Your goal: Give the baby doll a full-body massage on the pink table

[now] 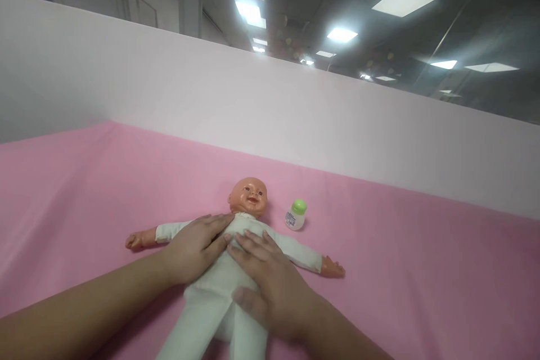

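A baby doll point(247, 198) in a pale white suit lies on its back on a pink cloth point(84, 191), arms spread, head pointing away from me. My left hand point(194, 247) rests flat on the doll's chest and left shoulder, fingers apart. My right hand point(270, 281) lies flat on the doll's belly and hip, with the thumb near the top of its legs. Both palms press on the doll's body; neither hand grips anything. A small white bottle with a green cap point(296, 214) stands upright just to the right of the doll's head.
The pink cloth covers the whole surface around the doll. A plain white partition wall point(295, 118) rises behind it. Above the wall I see a dark ceiling with lit panels and a door at the far left.
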`<state>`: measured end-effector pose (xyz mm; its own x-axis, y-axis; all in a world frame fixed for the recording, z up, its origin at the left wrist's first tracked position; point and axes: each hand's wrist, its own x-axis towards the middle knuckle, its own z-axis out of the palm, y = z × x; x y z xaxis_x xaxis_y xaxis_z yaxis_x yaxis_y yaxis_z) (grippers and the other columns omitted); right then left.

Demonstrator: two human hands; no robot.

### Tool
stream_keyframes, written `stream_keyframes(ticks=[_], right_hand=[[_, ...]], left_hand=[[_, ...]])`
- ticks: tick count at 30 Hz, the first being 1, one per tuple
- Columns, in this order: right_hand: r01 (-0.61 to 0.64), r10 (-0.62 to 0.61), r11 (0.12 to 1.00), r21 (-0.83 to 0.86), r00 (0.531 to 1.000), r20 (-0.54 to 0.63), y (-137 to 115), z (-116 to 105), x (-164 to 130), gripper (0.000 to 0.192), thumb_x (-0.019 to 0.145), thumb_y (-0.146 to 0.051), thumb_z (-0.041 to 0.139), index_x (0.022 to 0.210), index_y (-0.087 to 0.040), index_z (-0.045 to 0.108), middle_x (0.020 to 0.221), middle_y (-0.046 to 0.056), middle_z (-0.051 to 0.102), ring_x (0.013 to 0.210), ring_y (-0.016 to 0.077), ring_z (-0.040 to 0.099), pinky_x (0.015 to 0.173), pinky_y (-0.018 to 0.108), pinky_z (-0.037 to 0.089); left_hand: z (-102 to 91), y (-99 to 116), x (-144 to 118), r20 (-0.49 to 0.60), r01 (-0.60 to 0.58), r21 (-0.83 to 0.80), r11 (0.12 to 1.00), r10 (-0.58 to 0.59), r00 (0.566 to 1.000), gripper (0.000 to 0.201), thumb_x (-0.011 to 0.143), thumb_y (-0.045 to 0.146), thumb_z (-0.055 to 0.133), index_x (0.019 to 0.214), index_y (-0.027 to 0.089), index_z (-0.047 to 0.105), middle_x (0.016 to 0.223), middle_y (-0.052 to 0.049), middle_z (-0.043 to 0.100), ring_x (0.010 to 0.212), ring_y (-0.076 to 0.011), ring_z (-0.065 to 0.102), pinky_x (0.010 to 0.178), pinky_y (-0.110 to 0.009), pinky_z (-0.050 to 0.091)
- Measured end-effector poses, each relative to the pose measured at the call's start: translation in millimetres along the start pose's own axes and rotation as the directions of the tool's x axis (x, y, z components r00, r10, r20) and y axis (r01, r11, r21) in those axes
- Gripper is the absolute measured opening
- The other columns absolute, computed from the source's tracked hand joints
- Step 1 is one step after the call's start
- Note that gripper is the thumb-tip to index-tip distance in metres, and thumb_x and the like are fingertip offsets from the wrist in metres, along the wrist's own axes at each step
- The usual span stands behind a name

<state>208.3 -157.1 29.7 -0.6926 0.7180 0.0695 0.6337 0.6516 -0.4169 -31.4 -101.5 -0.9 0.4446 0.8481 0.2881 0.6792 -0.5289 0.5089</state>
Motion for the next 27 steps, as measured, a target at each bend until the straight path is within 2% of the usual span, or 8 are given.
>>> stream_keyframes(ticks=[3, 5, 9, 13, 18, 21, 24, 27], right_hand=[[-0.141, 0.141, 0.990, 0.012, 0.990, -0.031, 12, 0, 3, 0.074, 0.101, -0.060, 0.044, 0.163, -0.025, 0.024, 0.171, 0.004, 0.016, 0.159, 0.0272, 0.012, 0.129, 0.051, 0.009], [-0.237, 0.238, 0.971, 0.023, 0.970, -0.052, 20, 1, 5, 0.080, 0.101, -0.061, 0.043, 0.164, -0.018, 0.019, 0.171, 0.008, 0.015, 0.159, 0.0281, 0.014, 0.129, 0.049, 0.014], [-0.382, 0.380, 0.924, -0.003, 0.919, -0.104, 32, 1, 6, 0.084, 0.100, -0.063, 0.041, 0.162, -0.011, 0.023, 0.167, 0.015, 0.029, 0.154, 0.0325, 0.028, 0.126, 0.050, 0.022], [-0.410, 0.397, 0.909, -0.070, 0.906, -0.149, 35, -2, 4, 0.077, 0.100, -0.064, 0.039, 0.159, -0.014, 0.035, 0.157, 0.016, 0.048, 0.145, 0.0335, 0.044, 0.120, 0.049, 0.031], [-0.489, 0.464, 0.856, -0.169, 0.870, -0.167, 37, -1, -3, 0.083, 0.100, -0.065, 0.034, 0.156, -0.004, 0.036, 0.157, 0.023, 0.044, 0.145, 0.0386, 0.041, 0.119, 0.054, 0.030], [-0.525, 0.492, 0.829, -0.194, 0.848, -0.195, 41, 0, -12, 0.078, 0.100, -0.061, 0.037, 0.154, -0.005, 0.041, 0.155, 0.023, 0.048, 0.144, 0.0394, 0.043, 0.118, 0.056, 0.031], [-0.534, 0.487, 0.820, -0.206, 0.840, -0.239, 45, -1, -23, 0.067, 0.100, -0.054, 0.043, 0.151, -0.011, 0.047, 0.152, 0.019, 0.053, 0.142, 0.0374, 0.045, 0.118, 0.056, 0.032], [-0.515, 0.465, 0.829, -0.218, 0.852, -0.241, 52, -6, -37, 0.062, 0.098, -0.049, 0.048, 0.151, -0.017, 0.049, 0.152, 0.015, 0.055, 0.143, 0.0347, 0.045, 0.122, 0.058, 0.024]], left_hand=[[-0.6, 0, 1, -0.023, -0.030, 0.003, 1.000, 0.030, 0.999, 0.053, 0.104, 0.049, 0.039, 0.147, 0.022, 0.056, 0.146, -0.007, 0.061, 0.135, -0.0276, 0.056, 0.118, -0.044, 0.039], [-1.4, -2, 3, -0.013, -0.026, 0.029, 0.999, 0.026, 1.000, 0.052, 0.105, 0.049, 0.036, 0.147, 0.025, 0.056, 0.145, -0.006, 0.062, 0.134, -0.0275, 0.057, 0.120, -0.048, 0.035], [-4.3, -10, 8, 0.044, 0.049, 0.176, 0.983, -0.058, 0.997, 0.055, 0.105, 0.050, 0.029, 0.143, 0.024, 0.059, 0.142, -0.009, 0.065, 0.134, -0.0304, 0.056, 0.121, -0.060, 0.024], [-9.2, -17, 6, 0.010, 0.115, 0.384, 0.916, -0.129, 0.992, 0.056, 0.103, 0.051, 0.028, 0.126, 0.021, 0.070, 0.128, -0.015, 0.072, 0.128, -0.0359, 0.058, 0.119, -0.064, 0.017], [-18.9, -22, -4, -0.070, 0.189, 0.526, 0.829, -0.179, 0.981, 0.053, 0.098, 0.057, 0.038, 0.106, 0.018, 0.074, 0.104, -0.021, 0.076, 0.119, -0.0424, 0.060, 0.114, -0.068, 0.014], [-30.4, -30, -7, -0.069, 0.241, 0.475, 0.846, -0.237, 0.969, 0.053, 0.094, 0.060, 0.042, 0.099, 0.018, 0.074, 0.104, -0.022, 0.075, 0.112, -0.0442, 0.062, 0.108, -0.067, 0.027], [-46.7, -43, -6, -0.007, 0.327, 0.314, 0.891, -0.342, 0.940, 0.054, 0.088, 0.065, 0.046, 0.097, 0.019, 0.074, 0.108, -0.022, 0.073, 0.097, -0.0426, 0.067, 0.086, -0.056, 0.046], [-60.7, -60, -4, 0.035, 0.389, 0.225, 0.893, -0.407, 0.913, 0.053, 0.080, 0.068, 0.054, 0.097, 0.022, 0.073, 0.105, -0.018, 0.074, 0.090, -0.0401, 0.069, 0.071, -0.045, 0.048]])
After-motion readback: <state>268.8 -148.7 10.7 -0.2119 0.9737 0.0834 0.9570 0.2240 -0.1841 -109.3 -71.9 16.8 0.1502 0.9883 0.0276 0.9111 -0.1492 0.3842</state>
